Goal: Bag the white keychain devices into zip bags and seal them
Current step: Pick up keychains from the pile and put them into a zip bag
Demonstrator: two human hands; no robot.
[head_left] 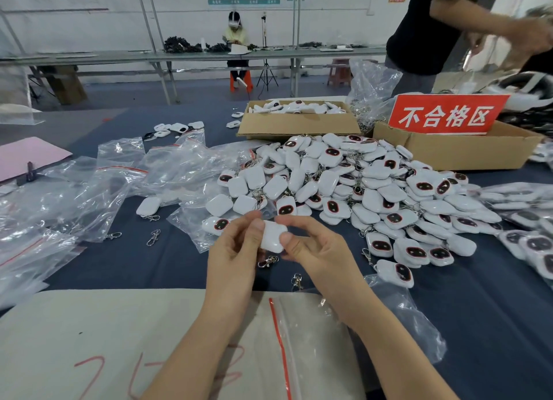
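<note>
My left grip and right grip pinch a white plastic keychain device, probably bound next for the clear zip bag beneath them.

Both hands, left hand and right hand, pinch one white keychain device above the worktop, beside a heaped pile of devices.

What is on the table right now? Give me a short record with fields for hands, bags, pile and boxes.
left hand: pinches the device
right hand: pinches the same device
device: white, metal clasp hanging below
nearest bag: zip bag flat, partly on the beige board
spare bags: heaped at left
pile: loose devices on the dark cloth
boxes: cardboard box of devices; second box with a red sign
</note>
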